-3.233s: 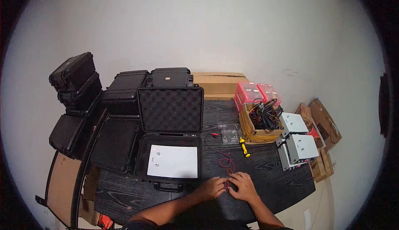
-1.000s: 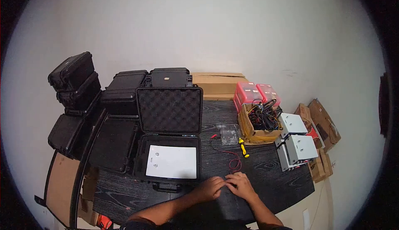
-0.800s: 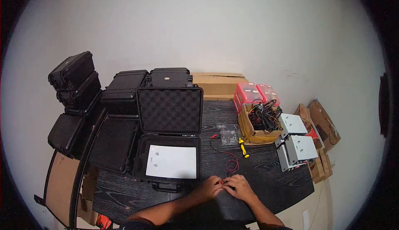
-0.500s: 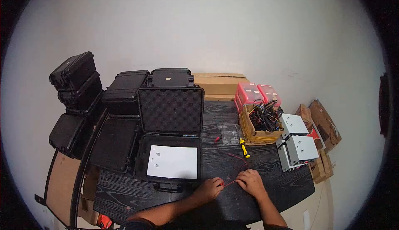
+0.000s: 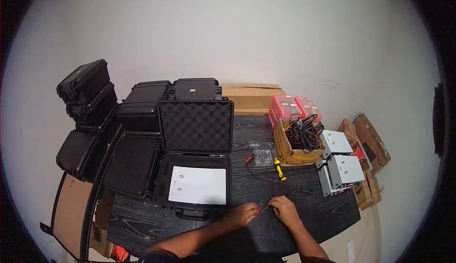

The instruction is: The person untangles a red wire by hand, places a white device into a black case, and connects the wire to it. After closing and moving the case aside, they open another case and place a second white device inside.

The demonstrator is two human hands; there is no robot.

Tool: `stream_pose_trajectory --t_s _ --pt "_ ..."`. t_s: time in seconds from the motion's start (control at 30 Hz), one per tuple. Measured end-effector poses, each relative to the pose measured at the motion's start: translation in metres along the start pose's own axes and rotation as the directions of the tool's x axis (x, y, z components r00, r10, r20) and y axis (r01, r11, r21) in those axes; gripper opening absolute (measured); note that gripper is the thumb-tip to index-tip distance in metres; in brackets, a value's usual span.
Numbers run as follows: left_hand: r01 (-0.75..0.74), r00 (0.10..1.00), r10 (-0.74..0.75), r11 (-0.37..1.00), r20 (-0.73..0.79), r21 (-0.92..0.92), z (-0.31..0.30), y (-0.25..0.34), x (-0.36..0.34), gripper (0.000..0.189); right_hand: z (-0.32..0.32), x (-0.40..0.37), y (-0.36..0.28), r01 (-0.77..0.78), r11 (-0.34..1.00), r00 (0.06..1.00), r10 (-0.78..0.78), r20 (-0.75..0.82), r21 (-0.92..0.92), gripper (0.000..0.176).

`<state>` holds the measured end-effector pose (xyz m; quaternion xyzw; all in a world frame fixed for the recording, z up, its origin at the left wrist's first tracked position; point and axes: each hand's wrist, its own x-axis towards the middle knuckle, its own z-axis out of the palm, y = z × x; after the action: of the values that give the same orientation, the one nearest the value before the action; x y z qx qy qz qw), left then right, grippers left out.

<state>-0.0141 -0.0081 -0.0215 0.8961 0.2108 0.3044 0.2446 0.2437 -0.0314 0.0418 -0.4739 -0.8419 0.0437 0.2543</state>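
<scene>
Over the front of the dark table, my left hand point(image 5: 244, 215) pinches a gathered part of a thin red wire point(image 5: 264, 210). My right hand point(image 5: 284, 210) has its fingertips closed on the same wire just to the right, with a short stretch showing between the hands. Farther back, a dark and reddish length of lead point(image 5: 260, 175) lies loosely curved on the table and ends in a red tip point(image 5: 249, 159). A yellow and black screwdriver point(image 5: 279, 170) lies beyond my right hand, beside a small clear plastic tray point(image 5: 263, 154).
To the left, an open black case point(image 5: 160, 177) with foam in its lid holds a white panel point(image 5: 197, 185). More black cases point(image 5: 83, 85) are stacked beyond. At right stand a cardboard box of cables point(image 5: 285, 153), pink-red containers point(image 5: 284, 104) and white metal boxes point(image 5: 346, 172).
The hands have come slightly closer together, shortening the wire between them. The loose lead on the table has shifted, and its red tip has turned.
</scene>
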Motion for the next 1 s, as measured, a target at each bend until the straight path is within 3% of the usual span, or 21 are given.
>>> stream_pose_trajectory --t_s 0.17,0.3,0.37,0.47,0.5,0.57,0.7,0.77,0.87,1.0 --pt "-0.07 0.988 0.073 0.997 -0.139 0.028 0.011 -0.006 -0.002 0.03 0.002 0.011 -0.017 0.012 0.998 0.996 -0.019 0.093 0.069 0.027" --pt "-0.027 0.993 0.033 0.998 -0.117 0.057 0.0 -0.003 0.001 0.034 0.001 0.015 -0.026 0.005 0.996 0.996 -0.012 0.084 0.087 0.03" --pt "-0.001 0.99 0.028 0.982 -0.137 0.19 0.004 -0.003 -0.003 0.036 0.003 0.014 -0.026 -0.006 0.996 0.997 0.0 0.071 0.085 0.032" --pt "-0.023 0.983 0.063 0.975 -0.175 0.223 0.019 -0.017 -0.008 0.037 0.009 0.01 -0.022 -0.04 0.993 0.996 0.031 0.079 0.115 0.035" --pt "-0.024 0.983 0.064 0.975 -0.174 0.222 0.017 -0.015 -0.007 0.037 0.007 0.011 -0.024 -0.05 0.99 0.995 0.039 0.092 0.131 0.033" --pt "0.118 0.99 -0.108 0.985 -0.086 0.129 0.004 -0.003 -0.001 0.039 0.008 0.012 -0.026 -0.062 0.987 0.993 0.047 0.104 0.146 0.032" --pt "0.126 0.982 -0.108 0.986 -0.155 0.111 -0.003 0.014 0.001 0.04 0.021 0.007 -0.029 -0.047 0.988 0.996 0.036 0.077 0.147 0.026" --pt "0.009 0.985 0.023 0.982 -0.168 0.188 0.002 0.005 -0.001 0.04 0.014 0.009 -0.031 -0.062 0.989 0.993 0.048 0.105 0.135 0.025" --pt "-0.018 0.992 0.057 0.95 -0.117 0.312 0.004 0.001 -0.005 0.037 0.006 0.009 -0.017 -0.04 0.997 0.997 0.035 0.075 0.067 0.023" --pt "0.093 0.995 -0.098 0.897 -0.013 0.433 -0.016 0.03 -0.003 0.036 -0.001 0.011 -0.017 -0.074 0.996 0.997 0.073 0.019 0.04 0.022"
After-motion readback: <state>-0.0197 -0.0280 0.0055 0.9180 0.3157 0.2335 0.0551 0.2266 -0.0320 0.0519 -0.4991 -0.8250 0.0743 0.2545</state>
